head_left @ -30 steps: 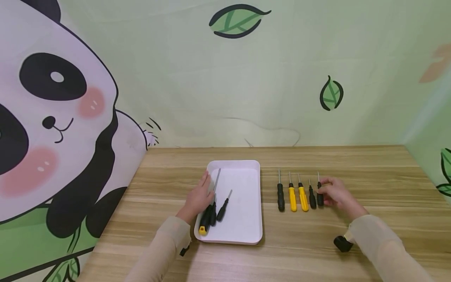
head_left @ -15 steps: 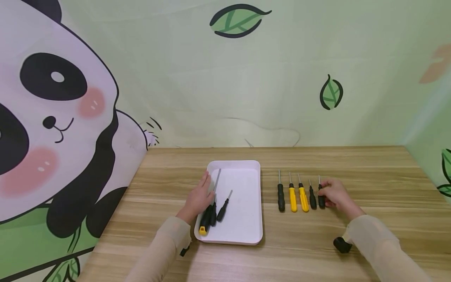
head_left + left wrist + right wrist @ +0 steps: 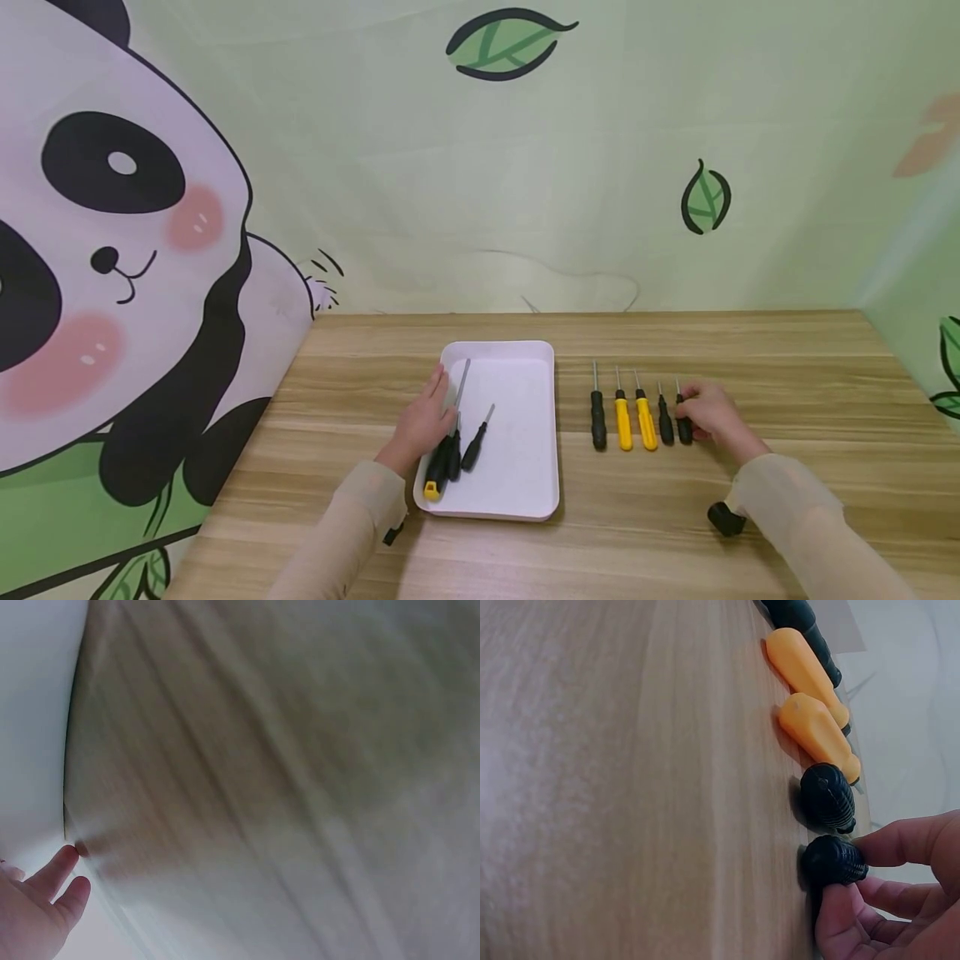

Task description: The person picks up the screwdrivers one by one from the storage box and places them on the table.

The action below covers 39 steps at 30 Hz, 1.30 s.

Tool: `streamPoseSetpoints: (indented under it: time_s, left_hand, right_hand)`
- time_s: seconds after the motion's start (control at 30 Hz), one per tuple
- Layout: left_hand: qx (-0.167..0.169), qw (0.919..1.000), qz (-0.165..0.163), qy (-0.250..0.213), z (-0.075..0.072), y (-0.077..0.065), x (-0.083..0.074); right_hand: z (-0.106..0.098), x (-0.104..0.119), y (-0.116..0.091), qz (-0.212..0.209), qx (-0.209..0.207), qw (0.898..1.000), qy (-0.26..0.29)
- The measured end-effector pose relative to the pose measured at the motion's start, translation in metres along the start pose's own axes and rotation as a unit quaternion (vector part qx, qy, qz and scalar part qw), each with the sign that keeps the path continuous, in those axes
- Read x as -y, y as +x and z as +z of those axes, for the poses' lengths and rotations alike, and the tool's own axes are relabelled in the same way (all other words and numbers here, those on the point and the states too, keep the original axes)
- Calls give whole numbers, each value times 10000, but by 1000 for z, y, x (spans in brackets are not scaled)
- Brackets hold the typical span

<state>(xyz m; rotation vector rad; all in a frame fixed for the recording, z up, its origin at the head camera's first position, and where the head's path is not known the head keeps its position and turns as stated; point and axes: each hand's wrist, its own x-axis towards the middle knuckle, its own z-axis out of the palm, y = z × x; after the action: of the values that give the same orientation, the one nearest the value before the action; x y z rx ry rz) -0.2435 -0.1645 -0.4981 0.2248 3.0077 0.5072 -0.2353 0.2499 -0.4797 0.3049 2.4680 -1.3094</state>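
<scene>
My right hand (image 3: 712,410) pinches the handle of a small black screwdriver (image 3: 684,430) at the right end of a row on the table. In the right wrist view, thumb and fingers hold that ribbed black handle (image 3: 831,859), which lies on the wood. Just left of it lies a similar small black screwdriver (image 3: 665,423), then two yellow screwdrivers (image 3: 646,425) and a longer black one (image 3: 597,423). My left hand (image 3: 426,422) rests with extended fingers along the left rim of a white tray (image 3: 517,433); the left wrist view shows its fingertips at the tray's edge.
Inside the tray lie a large black screwdriver with a yellow end (image 3: 435,479) and two small black screwdrivers (image 3: 474,447), all on its left side. The wooden table (image 3: 810,383) ends at a printed wall covering (image 3: 390,208) behind.
My right hand has drawn the small black screwdriver slightly toward me and a little to the right, still beside its neighbour in the row. The left hand and tray have stayed put.
</scene>
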Motion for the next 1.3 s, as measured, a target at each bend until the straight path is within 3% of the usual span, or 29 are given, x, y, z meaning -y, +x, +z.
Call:
streamPoseSetpoints:
  time_s: [0.77,1.3]
  left_hand:
    - [-59,10000,59,51,1,0,0]
    - [-45,10000,81,25,2,1,2]
  right_hand:
    - [-1,4,-2,71,65,9998,-201]
    - [-3,2,-5,154,102,9998,2]
